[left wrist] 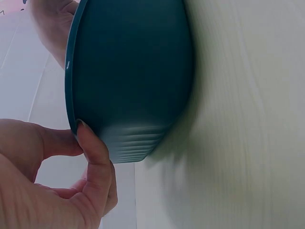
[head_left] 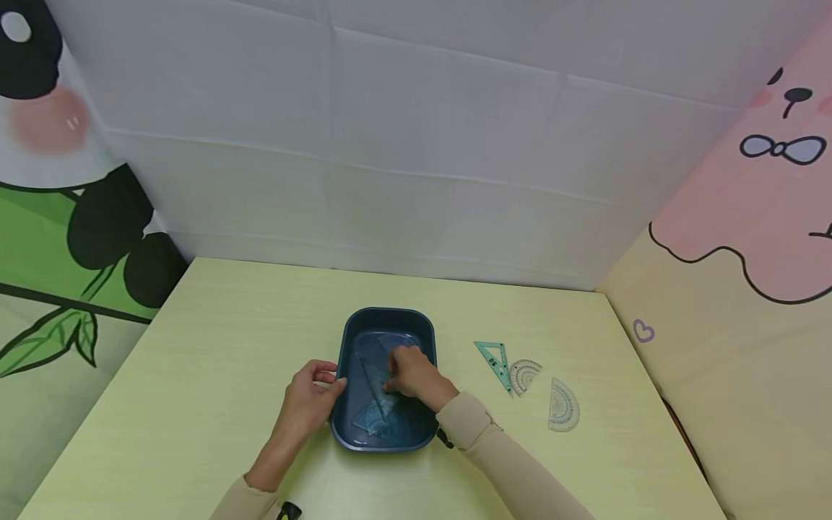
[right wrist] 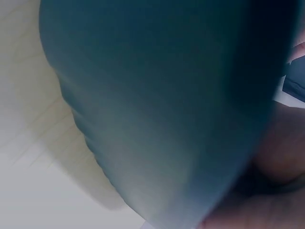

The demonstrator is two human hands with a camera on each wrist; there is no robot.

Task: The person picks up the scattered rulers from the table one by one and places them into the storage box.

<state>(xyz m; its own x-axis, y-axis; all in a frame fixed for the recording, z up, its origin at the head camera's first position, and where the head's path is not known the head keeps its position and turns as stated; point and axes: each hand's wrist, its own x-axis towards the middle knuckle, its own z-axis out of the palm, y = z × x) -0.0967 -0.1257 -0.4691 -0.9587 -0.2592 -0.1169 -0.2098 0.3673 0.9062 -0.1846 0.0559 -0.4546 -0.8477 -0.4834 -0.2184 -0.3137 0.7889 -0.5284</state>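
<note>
A dark blue plastic tray (head_left: 385,448) stands on the table. With thumb and forefinger my left hand (head_left: 310,397) pinches its left rim, as the left wrist view shows on the tray's outer wall (left wrist: 133,71). Over the right rim my right hand (head_left: 416,377) reaches down into the tray, fingers bent; I cannot tell whether they hold anything. Inside lie clear, bluish flat pieces: a long strip (head_left: 370,383) and a piece with a pointed corner (head_left: 369,419). The right wrist view is mostly filled by the tray's outer side (right wrist: 143,105).
To the tray's right lie a green set square (head_left: 497,363), a small clear protractor (head_left: 522,376) touching or close beside it, and a larger clear protractor (head_left: 564,406). A pale cloth wall (head_left: 416,217) borders the table's (head_left: 260,310) far edge; printed panels flank both sides.
</note>
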